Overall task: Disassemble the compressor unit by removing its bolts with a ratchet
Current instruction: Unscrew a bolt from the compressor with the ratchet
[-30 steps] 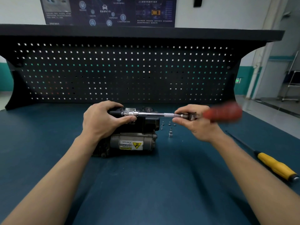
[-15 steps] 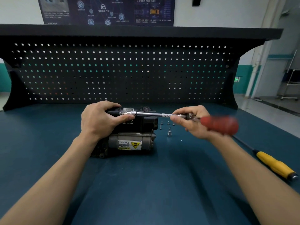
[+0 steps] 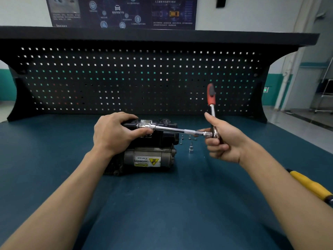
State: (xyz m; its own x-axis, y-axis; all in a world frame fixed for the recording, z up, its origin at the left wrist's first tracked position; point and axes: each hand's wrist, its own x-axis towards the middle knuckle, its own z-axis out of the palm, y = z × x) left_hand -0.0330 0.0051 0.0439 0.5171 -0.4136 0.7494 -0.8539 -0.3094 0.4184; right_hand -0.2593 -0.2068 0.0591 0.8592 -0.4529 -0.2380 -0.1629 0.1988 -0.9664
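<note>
A: Where's the compressor unit (image 3: 149,150)?
B: Centre of frame, on the blue bench top (image 3: 162,204), warning label facing the camera.

A: Hands?
B: Left hand (image 3: 115,134) is left of centre, fingers curled over the top of the unit, thumb lying along the socket end of the extension bar (image 3: 173,129). Right hand (image 3: 221,141) is right of centre, clamped round the head of the ratchet (image 3: 213,112). Thumb is up against the shank and the red grip points toward the top of the frame.

A: Step?
B: Looks like backing out a bolt on the upper left of the unit through the long bar. The bolt itself is hidden under the left hand.

A: How to do it well?
B: Hold the bar straight in line with the bolt, since a long bar tips easily and the socket could slip off. Left hand should press the socket end in and pin the unit down. Right hand so near the head gives little leverage. That's fine for a loose bolt, but slide up to the red grip if it's tight. Use short, even swings.

A: Anything else?
B: Loose bolts (image 3: 189,138) and a spare socket (image 3: 191,149) just right of the unit, under the bar. Yellow screwdriver (image 3: 310,184) lower right, well apart.
</note>
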